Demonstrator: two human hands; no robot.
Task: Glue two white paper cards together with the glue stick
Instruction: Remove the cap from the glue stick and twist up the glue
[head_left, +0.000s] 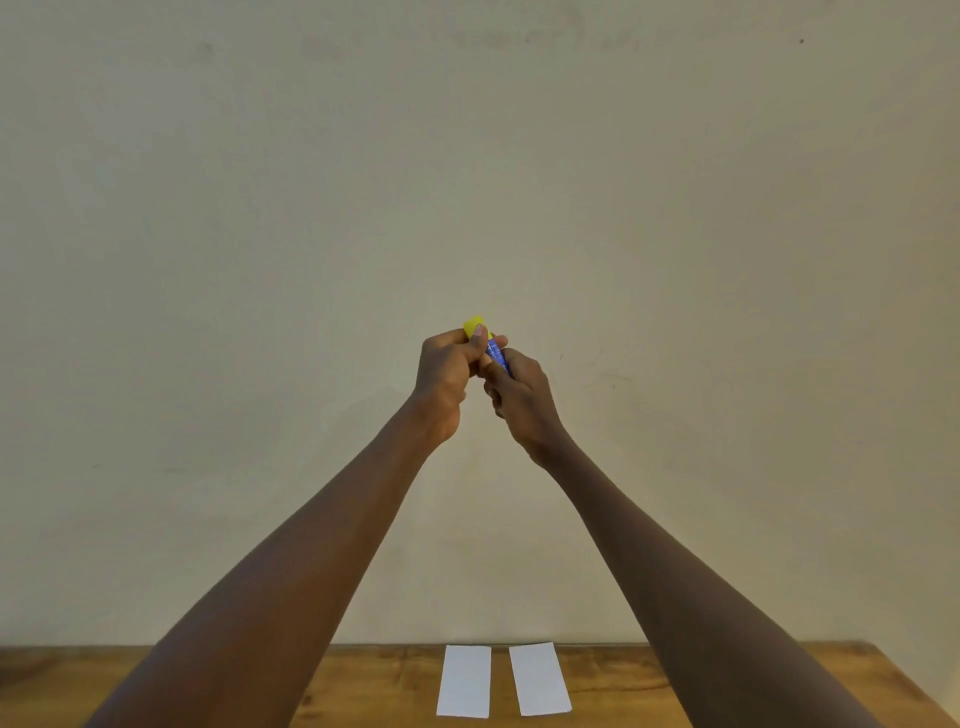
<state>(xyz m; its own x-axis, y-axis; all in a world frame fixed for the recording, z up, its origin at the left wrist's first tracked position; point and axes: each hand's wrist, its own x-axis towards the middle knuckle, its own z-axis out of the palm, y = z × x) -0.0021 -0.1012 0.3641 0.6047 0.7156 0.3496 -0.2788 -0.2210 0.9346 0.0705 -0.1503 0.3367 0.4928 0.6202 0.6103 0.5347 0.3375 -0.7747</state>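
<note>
Two white paper cards lie side by side on the wooden table (363, 686), the left card (464, 680) and the right card (539, 678), a small gap between them. Both arms are raised high in front of the wall. My left hand (448, 382) pinches the yellow cap (472, 326) of the glue stick. My right hand (522, 402) grips the blue body of the glue stick (496, 356). The cap sits on the body. Fingers hide most of the stick.
A plain beige wall (467, 156) fills most of the view behind the hands. The table's far edge meets the wall just above the cards, and its right corner (883, 660) is visible.
</note>
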